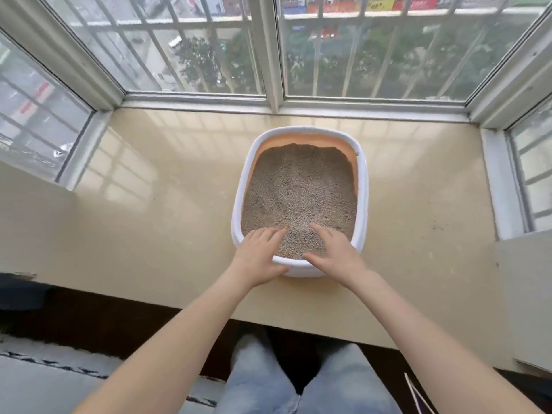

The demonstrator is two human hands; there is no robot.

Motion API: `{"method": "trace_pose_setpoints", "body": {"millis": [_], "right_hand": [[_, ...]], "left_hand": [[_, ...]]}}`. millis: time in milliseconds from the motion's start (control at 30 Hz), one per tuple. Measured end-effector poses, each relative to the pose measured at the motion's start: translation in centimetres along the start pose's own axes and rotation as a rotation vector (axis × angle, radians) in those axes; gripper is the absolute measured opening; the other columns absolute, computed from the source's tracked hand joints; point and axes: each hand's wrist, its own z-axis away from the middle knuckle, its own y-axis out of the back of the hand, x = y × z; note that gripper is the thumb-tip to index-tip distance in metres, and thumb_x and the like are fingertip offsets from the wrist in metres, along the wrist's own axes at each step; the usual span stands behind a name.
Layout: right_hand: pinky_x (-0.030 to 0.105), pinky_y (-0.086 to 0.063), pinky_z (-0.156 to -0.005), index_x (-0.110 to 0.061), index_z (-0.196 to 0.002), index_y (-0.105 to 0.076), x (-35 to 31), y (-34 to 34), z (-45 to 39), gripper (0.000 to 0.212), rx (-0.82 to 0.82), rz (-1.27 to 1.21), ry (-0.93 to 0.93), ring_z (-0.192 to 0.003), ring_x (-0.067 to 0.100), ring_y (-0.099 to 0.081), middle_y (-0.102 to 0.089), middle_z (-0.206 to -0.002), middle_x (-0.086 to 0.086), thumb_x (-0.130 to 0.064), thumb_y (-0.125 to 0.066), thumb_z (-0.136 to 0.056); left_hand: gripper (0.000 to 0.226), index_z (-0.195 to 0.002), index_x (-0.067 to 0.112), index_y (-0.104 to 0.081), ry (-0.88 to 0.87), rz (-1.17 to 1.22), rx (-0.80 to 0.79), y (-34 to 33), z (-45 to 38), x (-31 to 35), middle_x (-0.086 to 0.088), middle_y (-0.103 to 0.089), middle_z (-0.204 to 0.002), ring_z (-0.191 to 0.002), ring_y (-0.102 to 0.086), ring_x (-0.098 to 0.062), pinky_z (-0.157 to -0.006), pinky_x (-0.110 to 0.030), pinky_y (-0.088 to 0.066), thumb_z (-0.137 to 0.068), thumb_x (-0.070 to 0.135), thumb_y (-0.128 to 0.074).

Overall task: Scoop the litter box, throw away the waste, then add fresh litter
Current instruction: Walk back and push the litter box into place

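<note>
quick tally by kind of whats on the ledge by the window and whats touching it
litter box: 1
bed of litter inside it: 1
hands at its near rim: 2, left hand and right hand, fingers straight over the litter
scoops, bags or bins: 0 in view
total: 4

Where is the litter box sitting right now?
The litter box sits on the beige window ledge, near the middle, below the window, with both hands resting at its near edge.
</note>
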Motion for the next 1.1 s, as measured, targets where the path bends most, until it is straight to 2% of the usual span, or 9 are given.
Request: {"method": "trace_pose_setpoints", "body": {"millis": [167, 200, 267, 333, 467, 667, 800, 967, 1100], "right_hand": [[0.037, -0.036, -0.103, -0.022, -0.141, -0.041, -0.1, -5.5, -2.8, 0.065, -0.116, 0.117, -0.174, -0.125, 0.026, -0.046, -0.055, -0.134, 0.005, -0.053, -0.056, -0.086], [0.038, -0.037, -0.100, -0.021, -0.134, -0.047, -0.1, -6.3, -3.1, 0.060, -0.137, 0.193, -0.191, -0.120, 0.027, -0.051, -0.060, -0.127, 0.006, -0.057, -0.053, -0.087], [0.038, -0.035, -0.092, -0.021, -0.103, -0.056, 0.3, -7.5, -3.4, 0.046, -0.174, 0.338, -0.189, -0.107, 0.027, -0.058, -0.067, -0.108, 0.006, -0.062, -0.044, -0.089], [0.037, -0.034, -0.085, -0.023, -0.085, -0.055, 0.7, -8.2, -3.4, 0.047, -0.156, 0.412, -0.181, -0.099, 0.026, -0.060, -0.069, -0.097, 0.005, -0.066, -0.037, -0.090], [0.036, -0.032, -0.081, -0.024, -0.077, -0.055, 1.5, -9.3, -3.2, 0.049, -0.063, 0.421, -0.173, -0.091, 0.023, -0.057, -0.067, -0.089, 0.001, -0.067, -0.035, -0.090], [0.034, -0.031, -0.080, -0.025, -0.067, -0.047, 0.5, -10.7, -3.3, 0.049, 0.049, 0.352, -0.218, -0.081, 0.021, -0.056, -0.063, -0.076, -0.004, -0.068, -0.037, -0.088], [0.036, -0.033, -0.080, -0.026, -0.063, -0.040, -1.8, -12.6, -3.8, 0.048, 0.145, 0.281, -0.300, -0.081, 0.023, -0.056, -0.064, -0.076, -0.002, -0.068, -0.039, -0.087], [0.038, -0.031, -0.080, -0.020, -0.079, -0.063, -5.5, -15.3, -6.5, 0.056, 0.245, 0.246, -0.456, -0.088, 0.026, -0.058, -0.069, -0.087, 0.003, -0.068, -0.036, -0.088], [0.038, -0.030, -0.084, -0.016, -0.090, -0.066, -7.7, -15.9, -10.1, 0.061, 0.313, 0.197, -0.563, -0.095, 0.027, -0.059, -0.070, -0.096, 0.006, -0.067, -0.034, -0.090]], "left_hand": [[0.085, -0.148, 0.022, -0.028, -0.084, 0.018, -0.170, -3.3, -3.0, -5.2, -0.002, -0.043, -0.142, -0.132, -0.038, -0.024, -0.109, -0.035, -0.029, -0.077, 0.053, -0.063], [0.084, -0.148, 0.022, -0.028, -0.102, 0.005, -0.207, -4.0, -3.6, -6.2, -0.003, -0.045, -0.140, -0.131, -0.040, -0.026, -0.108, -0.035, -0.030, -0.078, 0.054, -0.062], [0.080, -0.145, 0.021, -0.033, -0.124, -0.031, -0.289, -5.7, -4.5, -7.5, -0.005, -0.049, -0.136, -0.127, -0.043, -0.029, -0.106, -0.037, -0.031, -0.080, 0.060, -0.059], [0.064, -0.130, 0.022, -0.047, -0.169, -0.101, -0.316, -7.3, -5.0, -8.1, -0.005, -0.056, -0.129, -0.121, -0.048, -0.030, -0.102, -0.040, -0.031, -0.083, 0.066, -0.050], [0.041, -0.096, 0.026, -0.053, -0.248, -0.158, -0.217, -9.6, -4.9, -8.8, 0.000, -0.066, -0.104, -0.104, -0.056, -0.026, -0.092, -0.039, -0.023, -0.089, 0.064, -0.038], [0.036, -0.082, 0.027, -0.042, -0.329, -0.108, -0.181, -9.3, -5.2, -10.6, 0.005, -0.064, -0.096, -0.096, -0.053, -0.022, -0.093, -0.040, -0.022, -0.091, 0.062, -0.037], [0.040, -0.086, 0.024, -0.049, -0.426, -0.148, -0.211, -7.9, -6.4, -13.1, 0.006, -0.063, -0.096, -0.098, -0.050, -0.022, -0.097, -0.040, -0.021, -0.092, 0.061, -0.037], [0.047, -0.103, 0.027, -0.053, -0.632, -0.338, -0.255, -5.2, -10.5, -17.2, 0.010, -0.058, -0.101, -0.103, -0.043, -0.018, -0.100, -0.039, -0.022, -0.092, 0.066, -0.029], [0.049, -0.117, 0.033, -0.049, -0.748, -0.513, -0.212, -3.3, -14.8, -19.5, 0.008, -0.053, -0.112, -0.112, -0.041, -0.018, -0.104, -0.039, -0.023, -0.091, 0.067, -0.026]]}}
